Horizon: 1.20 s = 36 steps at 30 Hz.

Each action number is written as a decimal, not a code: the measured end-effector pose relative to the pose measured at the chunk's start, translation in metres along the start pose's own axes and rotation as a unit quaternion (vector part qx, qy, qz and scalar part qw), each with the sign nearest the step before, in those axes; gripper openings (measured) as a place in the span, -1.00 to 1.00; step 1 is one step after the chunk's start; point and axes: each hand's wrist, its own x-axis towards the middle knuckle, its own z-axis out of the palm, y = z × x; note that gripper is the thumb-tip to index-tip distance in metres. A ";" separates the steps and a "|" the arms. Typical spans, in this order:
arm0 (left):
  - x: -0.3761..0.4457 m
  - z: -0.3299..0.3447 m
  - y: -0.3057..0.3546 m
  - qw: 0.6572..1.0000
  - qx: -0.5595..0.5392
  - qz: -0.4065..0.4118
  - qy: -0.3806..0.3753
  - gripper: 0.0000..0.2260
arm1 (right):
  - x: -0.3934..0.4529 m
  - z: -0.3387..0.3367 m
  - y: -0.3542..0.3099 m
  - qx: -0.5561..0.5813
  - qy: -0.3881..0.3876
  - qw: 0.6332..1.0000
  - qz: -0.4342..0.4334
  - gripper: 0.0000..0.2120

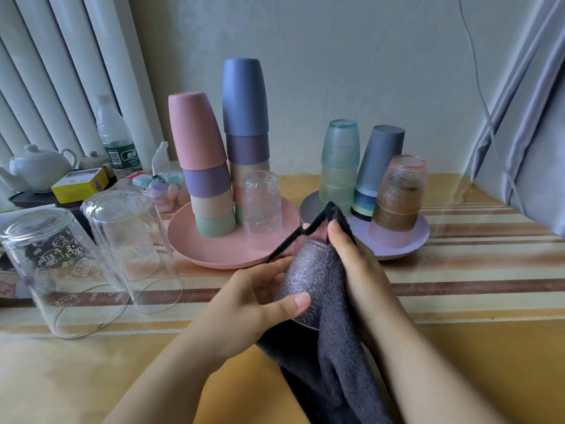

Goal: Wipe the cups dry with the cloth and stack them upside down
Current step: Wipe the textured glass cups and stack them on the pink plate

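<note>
My left hand [253, 304] grips a textured pinkish glass cup [301, 276] held above the table, thumb across its side. My right hand [351, 255] pinches a dark grey cloth [336, 347] against the cup; the cloth drapes over the cup's right side and hangs down. On the pink plate [214, 255] stand two stacks of upside-down plastic cups, one topped pink [195, 133], one topped blue [244, 96], plus a clear textured glass [263, 206]. The lilac plate [406, 243] carries stacks of green glasses [339, 157], grey cups [379, 166] and amber glasses [400, 191].
Two large clear glasses [52, 264] [128, 240] stand upside down at the left on the striped tablecloth. Behind them are a white teapot [39, 169], a water bottle [116, 139], a yellow box [79, 185] and a small jar. Curtains hang at both sides.
</note>
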 end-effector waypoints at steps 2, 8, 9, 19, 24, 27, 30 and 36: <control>-0.001 -0.004 0.000 1.000 -0.012 -0.006 -0.018 -0.57 | -0.002 0.002 -0.001 0.049 -0.006 0.998 0.032 -0.73; 0.000 -0.007 -0.005 0.999 -0.024 -0.013 -0.031 -0.54 | 0.006 -0.003 0.004 0.081 0.019 0.993 0.081 -0.91; 0.001 -0.007 -0.006 0.999 -0.025 -0.015 -0.029 -0.55 | 0.006 -0.004 0.003 0.081 0.022 0.993 0.078 -0.91; -0.001 0.004 -0.008 0.999 -0.022 -0.034 0.029 -0.60 | 0.021 -0.022 0.008 -0.044 0.097 0.993 0.048 -0.83; -0.001 0.009 -0.009 0.963 0.256 0.044 0.066 -0.22 | 0.017 -0.021 0.008 -0.061 0.116 0.991 0.042 -0.63; 0.000 0.013 -0.005 0.986 0.126 0.052 0.095 -0.37 | 0.007 -0.006 0.009 -0.048 0.080 0.996 -0.005 -0.48; 0.001 0.011 -0.003 0.987 -0.051 0.048 0.144 -0.39 | -0.001 0.012 0.014 0.036 -0.014 0.999 0.038 -0.19; 0.002 0.005 -0.003 0.975 -0.156 0.042 0.152 -0.46 | 0.000 0.014 0.016 -0.008 -0.091 0.996 -0.009 -0.44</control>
